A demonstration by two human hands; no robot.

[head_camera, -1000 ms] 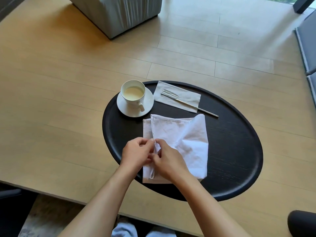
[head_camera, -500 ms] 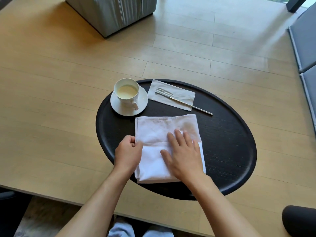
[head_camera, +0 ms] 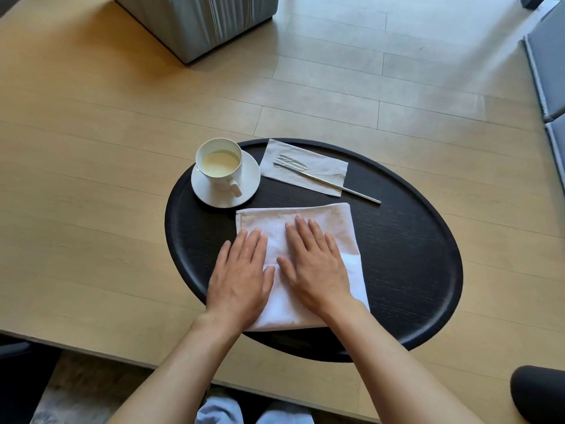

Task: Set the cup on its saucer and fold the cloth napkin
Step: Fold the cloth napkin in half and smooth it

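— Where's the cloth napkin (head_camera: 321, 223) from where you stand?

— On the black oval tray (head_camera: 412, 255), near side, folded into a rectangle. Both hands are flat on top of it.

— Gripping it?

— No. The left hand (head_camera: 240, 272) lies spread over the napkin's left edge, palm down, its outer fingers reaching past the cloth onto the tray. The right hand (head_camera: 315, 264) is pressed on the middle, fingers straight and slightly fanned. Neither grip is closed on anything; both are opened wide.

— And the cup?

— The white cup (head_camera: 219, 165) stands upright on its saucer (head_camera: 250, 182), at the tray's far left, just beyond the napkin's far left corner. Pale liquid inside, handle turned toward the person.

— Anything else there?

— A grey paper napkin (head_camera: 324, 174) at the far edge, with a fork (head_camera: 342, 186) lying across it. The tray rests on a light wooden counter (head_camera: 91, 209).
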